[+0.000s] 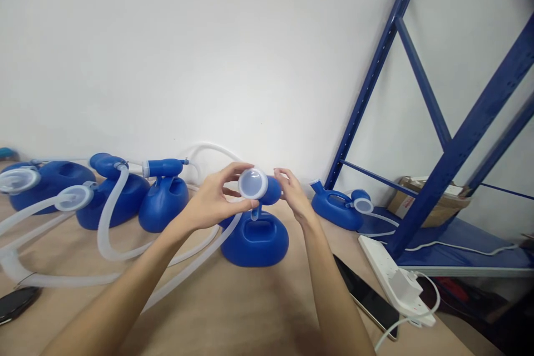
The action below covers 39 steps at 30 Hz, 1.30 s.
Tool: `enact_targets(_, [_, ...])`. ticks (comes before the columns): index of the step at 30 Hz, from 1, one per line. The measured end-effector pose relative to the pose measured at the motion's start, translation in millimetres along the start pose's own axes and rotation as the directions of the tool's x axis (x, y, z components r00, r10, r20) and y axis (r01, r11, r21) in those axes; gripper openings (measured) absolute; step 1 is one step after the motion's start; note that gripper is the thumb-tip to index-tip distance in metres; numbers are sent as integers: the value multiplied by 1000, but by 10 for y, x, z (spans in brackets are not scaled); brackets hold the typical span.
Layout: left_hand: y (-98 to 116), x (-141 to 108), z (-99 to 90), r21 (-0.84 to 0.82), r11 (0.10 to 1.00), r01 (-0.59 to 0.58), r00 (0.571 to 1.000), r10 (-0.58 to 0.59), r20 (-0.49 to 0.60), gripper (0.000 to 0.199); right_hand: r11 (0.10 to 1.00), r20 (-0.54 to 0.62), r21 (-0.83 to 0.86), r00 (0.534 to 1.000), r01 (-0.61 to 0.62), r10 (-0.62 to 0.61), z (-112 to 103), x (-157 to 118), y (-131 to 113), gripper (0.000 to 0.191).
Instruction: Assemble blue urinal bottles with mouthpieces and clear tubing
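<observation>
A blue plastic urinal bottle [267, 245] with a moulded handle stands upright on the table in front of me. Above it is its blue funnel-shaped head [273, 191], with a translucent white round cap [252, 183] on the end facing me. My left hand [219, 192] pinches the cap's rim, thumb below and fingers on top. Curved around the right side of the blue head, my right hand [295, 196] has its fingertips against it; its thumb is partly hidden. A small translucent tab [255, 214] hangs beneath the cap.
Several similar blue bottles [162, 206] with translucent hoses [110, 228] stand at left. Another bottle [337, 211] lies right, by a blue metal rack [375, 67] with a cardboard box [403, 200]. A phone [367, 297], power strip [386, 272] and black object [19, 303] rest on the table.
</observation>
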State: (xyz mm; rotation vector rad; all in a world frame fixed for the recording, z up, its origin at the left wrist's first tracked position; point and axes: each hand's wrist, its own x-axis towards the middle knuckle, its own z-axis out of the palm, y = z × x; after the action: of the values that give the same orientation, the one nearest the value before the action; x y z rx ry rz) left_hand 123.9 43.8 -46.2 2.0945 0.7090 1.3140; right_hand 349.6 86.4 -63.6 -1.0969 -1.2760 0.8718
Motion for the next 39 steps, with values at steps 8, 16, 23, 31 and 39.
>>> enact_targets(8, [-358,6,326,373,914,-158,981,104,163,52,916,274,-296,894,-272,354,-371,23,325,53])
enact_targets(16, [-647,-94,654,542,768,-340,936,223,271,44,921,375,-273,851,-277,367,-440,33,359,67])
enact_targets(23, [-642,-58,669,581,733,-354,926,189,326,49,920,407,-266,831,-289,379,-477,32,392,71])
enact_targets(31, [-10,-258,-478,722,692,8,946,-240,220,28,874,425,-355,776,-331,466,-597,119,392,81])
enact_targets(39, [-421,-1591,-1725,834,270,482,805,-512,-299,29,831,329,-470,815,-297,477,-672,99,261,83])
